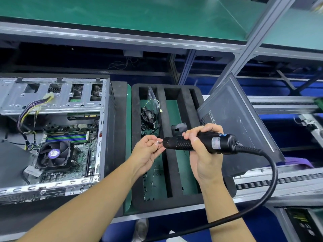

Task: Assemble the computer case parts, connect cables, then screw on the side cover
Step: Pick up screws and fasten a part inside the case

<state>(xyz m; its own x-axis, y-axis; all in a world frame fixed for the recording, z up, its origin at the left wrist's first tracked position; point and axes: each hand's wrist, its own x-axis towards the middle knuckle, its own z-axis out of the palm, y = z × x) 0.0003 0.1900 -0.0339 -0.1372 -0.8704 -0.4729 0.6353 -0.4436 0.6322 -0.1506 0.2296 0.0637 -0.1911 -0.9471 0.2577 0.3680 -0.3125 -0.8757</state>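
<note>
The right hand (203, 159) holds a black electric screwdriver (218, 143) level over the middle of the bench (128, 173), its grip clamped round the ribbed barrel with the fingers curled over the top. The tool's tip points left, and its thick black cord (274, 165) loops off the rear end and down toward the lower edge of the view. The left hand (148, 151) meets that tip, its grip closed in a pinch on a small silvery screw (158, 142) held right against the bit (too small to tell whether it is seated). Both hands hover above a black foam tray (170, 119) with long slots, where a tangle of black cables (148, 116) lies in the left slot and small dark screws (148, 189) are scattered nearer the front. The computer case (52, 100) lies open on its side at the left of the bench, well apart from the hands, showing the motherboard, a black cooler fan (54, 154) and loose wires. The dark side cover (236, 110) stands tilted just right of the tray, leaning behind the screwdriver. A green shelf (122, 13) runs overhead.
</note>
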